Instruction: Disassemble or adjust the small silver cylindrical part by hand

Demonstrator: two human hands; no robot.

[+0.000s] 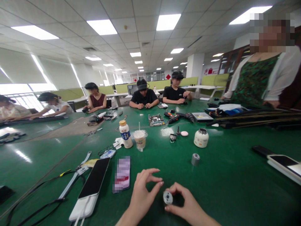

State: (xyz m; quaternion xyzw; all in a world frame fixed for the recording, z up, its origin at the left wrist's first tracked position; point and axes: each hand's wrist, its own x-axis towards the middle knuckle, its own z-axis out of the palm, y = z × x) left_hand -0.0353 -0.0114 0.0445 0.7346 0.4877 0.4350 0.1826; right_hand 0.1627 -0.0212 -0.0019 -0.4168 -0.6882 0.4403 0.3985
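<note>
Small cylinder [167, 198]: near us, between the thumb and fingers of our right hand [184, 201]; we cannot tell whether it touches the table [223, 175].
Right hand: pinching the cylinder by its sides.
Left hand [144, 188]: holding nothing, thumb and fingers parted, just beside the cylinder.
Step in hand: we judge it to be steadying the cylinder, its end face turned towards us.
Next move: in our judgement, any turn calls for an even pinch, as curved sides may slip.
Cylinder's make: grey, metal-looking, its round face marked with dark holes.
Second cylinder [195, 159]: upright beyond our right hand, silvery and smooth.
White jar [201, 138]: squat, round-shouldered, glossy.
Drink cup [140, 139]: wrapped in clear, crinkled plastic.
Circuit board [156, 120]: flat, knobbly with parts.
Tabletop: green, faintly shiny.
</note>
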